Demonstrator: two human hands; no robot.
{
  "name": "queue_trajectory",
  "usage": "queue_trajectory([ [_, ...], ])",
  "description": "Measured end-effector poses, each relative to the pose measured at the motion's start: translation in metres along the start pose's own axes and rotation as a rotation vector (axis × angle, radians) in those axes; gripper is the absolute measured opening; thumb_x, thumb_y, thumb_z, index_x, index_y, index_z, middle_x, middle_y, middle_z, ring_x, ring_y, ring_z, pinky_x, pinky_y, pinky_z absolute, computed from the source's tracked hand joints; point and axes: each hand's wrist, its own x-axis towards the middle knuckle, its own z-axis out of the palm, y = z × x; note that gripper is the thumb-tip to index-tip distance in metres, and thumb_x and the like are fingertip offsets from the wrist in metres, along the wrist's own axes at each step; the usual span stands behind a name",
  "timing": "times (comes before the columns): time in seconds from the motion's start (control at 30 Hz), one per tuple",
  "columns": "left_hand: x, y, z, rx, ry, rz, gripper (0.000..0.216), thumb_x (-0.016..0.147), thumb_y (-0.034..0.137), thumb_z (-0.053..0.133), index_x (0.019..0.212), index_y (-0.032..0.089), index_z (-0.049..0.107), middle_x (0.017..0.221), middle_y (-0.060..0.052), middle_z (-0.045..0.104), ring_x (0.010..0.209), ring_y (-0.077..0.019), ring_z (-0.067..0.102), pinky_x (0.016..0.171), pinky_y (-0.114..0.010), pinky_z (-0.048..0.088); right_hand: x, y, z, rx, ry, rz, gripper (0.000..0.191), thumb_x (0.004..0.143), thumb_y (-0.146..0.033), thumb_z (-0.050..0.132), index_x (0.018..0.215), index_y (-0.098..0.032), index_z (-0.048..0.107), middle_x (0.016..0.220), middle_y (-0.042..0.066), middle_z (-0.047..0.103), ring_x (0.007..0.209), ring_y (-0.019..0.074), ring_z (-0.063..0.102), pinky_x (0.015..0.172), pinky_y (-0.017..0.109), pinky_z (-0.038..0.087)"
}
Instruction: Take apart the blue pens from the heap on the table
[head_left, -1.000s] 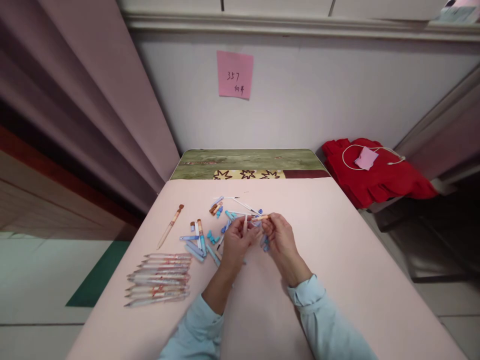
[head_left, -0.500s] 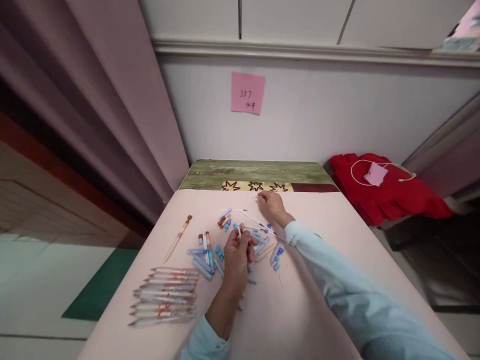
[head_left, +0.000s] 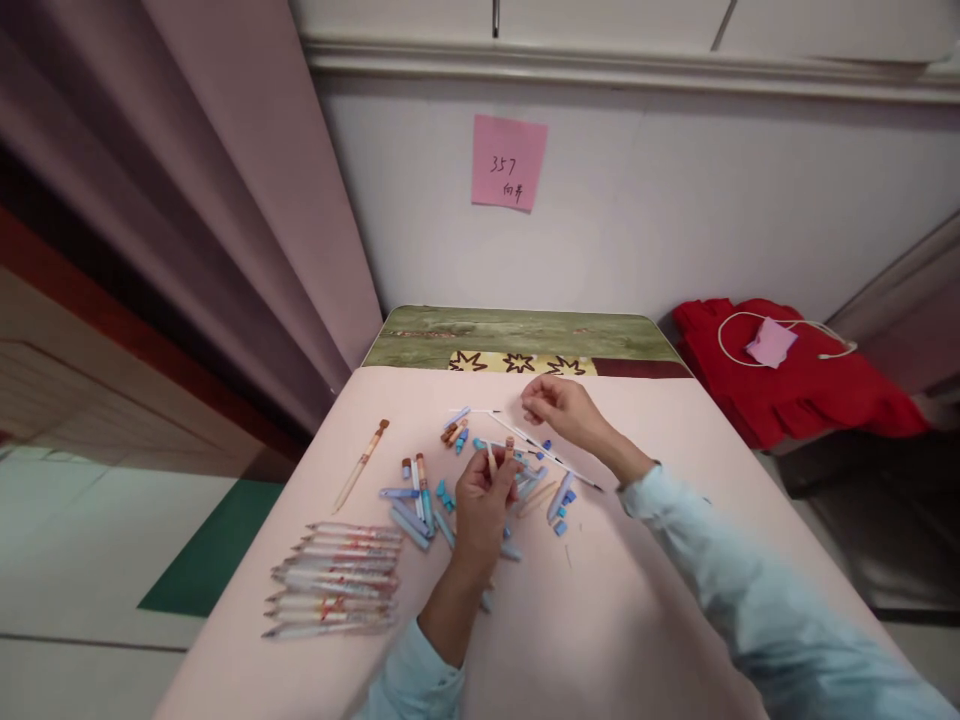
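Upright between the fingers of my left hand (head_left: 484,500) are pen parts: a peach pen barrel (head_left: 510,446) and a pale pointed piece (head_left: 491,460) beside it. Farther back and to the right, my right hand (head_left: 566,410) hovers over the table with its fingertips pressed together; whether something small is in them, I cannot make out. Below it lie several thin white pen refills (head_left: 577,474) with dark tips. Around my left hand are scattered blue pen barrels (head_left: 409,527), small blue pen pieces (head_left: 445,495) and brown caps (head_left: 450,434).
A row of several pens (head_left: 334,577) lies at the left of the pink-covered table (head_left: 600,620), with a single brown-topped pen (head_left: 361,465) behind it. A pink note (head_left: 510,162) is stuck on the wall. Red cloth (head_left: 720,370) with a white cable sits at the right.
My right hand has shifted slightly right, and its fingers have curled in more. The peach barrel in my left hand now stands more upright. The camera view has tilted down slightly.
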Motion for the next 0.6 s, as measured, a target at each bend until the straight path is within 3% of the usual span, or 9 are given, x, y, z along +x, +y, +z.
queue_trajectory([
  [0.1, -0.002, -0.003, 0.002, 0.017, -0.040, 0.024, 0.032, 0.070, 0.040, 0.079, 0.083, 0.017, 0.061, 0.061, 0.006, 0.049, 0.049, -0.0048, 0.041, 0.045, -0.016, 0.032, -0.039, -0.031, -0.020, 0.185, -0.065, -0.091, 0.012, 0.086, -0.025, 0.057, 0.094, -0.018, 0.063, 0.072, -0.001, 0.067, 0.063, 0.0130, 0.063, 0.059, 0.022, 0.047],
  [0.23, -0.006, -0.006, 0.005, 0.074, -0.107, 0.078, 0.025, 0.075, 0.036, 0.075, 0.086, 0.018, 0.062, 0.065, 0.005, 0.051, 0.052, -0.0061, 0.044, 0.048, -0.017, 0.035, -0.068, -0.061, -0.037, -0.028, -0.009, -0.176, 0.011, 0.085, -0.019, 0.057, 0.085, -0.019, 0.068, 0.073, 0.000, 0.068, 0.064, 0.0124, 0.060, 0.062, 0.023, 0.044],
  [0.4, -0.014, -0.003, 0.008, 0.117, -0.169, 0.146, 0.020, 0.079, 0.035, 0.072, 0.087, 0.019, 0.063, 0.064, 0.004, 0.051, 0.054, -0.0080, 0.044, 0.052, -0.019, 0.037, -0.078, -0.070, -0.044, -0.270, 0.055, -0.321, 0.017, 0.087, -0.014, 0.052, 0.086, -0.021, 0.069, 0.080, 0.003, 0.068, 0.073, 0.0156, 0.061, 0.071, 0.026, 0.045],
  [0.6, -0.023, 0.001, 0.012, 0.165, -0.205, 0.207, 0.020, 0.077, 0.036, 0.072, 0.087, 0.019, 0.068, 0.062, 0.004, 0.052, 0.053, -0.0082, 0.042, 0.052, -0.020, 0.036, -0.093, -0.074, -0.048, -0.418, -0.035, -0.382, 0.023, 0.091, -0.015, 0.048, 0.096, -0.021, 0.071, 0.091, 0.007, 0.068, 0.077, 0.0168, 0.063, 0.070, 0.026, 0.046],
])
